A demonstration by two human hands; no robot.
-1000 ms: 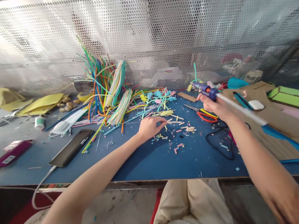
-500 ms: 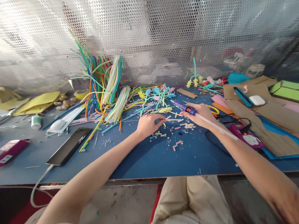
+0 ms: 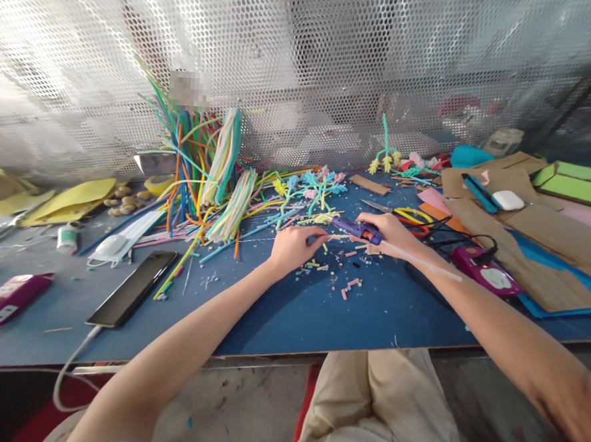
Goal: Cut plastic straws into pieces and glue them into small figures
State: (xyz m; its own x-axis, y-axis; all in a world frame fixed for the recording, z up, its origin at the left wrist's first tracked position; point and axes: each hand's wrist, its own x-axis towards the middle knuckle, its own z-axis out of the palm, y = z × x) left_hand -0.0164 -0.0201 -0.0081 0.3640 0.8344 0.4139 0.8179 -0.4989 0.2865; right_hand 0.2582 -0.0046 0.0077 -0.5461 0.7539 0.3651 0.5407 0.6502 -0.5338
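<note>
My right grip (image 3: 392, 232) is closed around a purple-blue plastic glue gun (image 3: 356, 229), held over the middle of a blue flat-topped desk (image 3: 289, 327). The nozzle points toward the desk's left side, and a translucent rod-shaped glue stick (image 3: 423, 262) extends from the rear along my right forearm. My left grip (image 3: 294, 249), located between the near and far edges, is pinched at thumb and forefinger on a thin pale strip (image 3: 341, 236), which projects toward the right edge; its material cannot be determined. The nozzle is near these fingertips. Short pink cut scraps (image 3: 350, 288) lie nearer the near edge. Toward the far edge, blue, pink and yellow fuzzy flower-shaped pieces (image 3: 322, 186) lie beyond my left grip. Metal-bladed scissors with yellow and red handles (image 3: 412, 217) lie just beyond my right grip. A magenta box-shaped power socket (image 3: 487, 269) sits farther toward the right edge.
</note>
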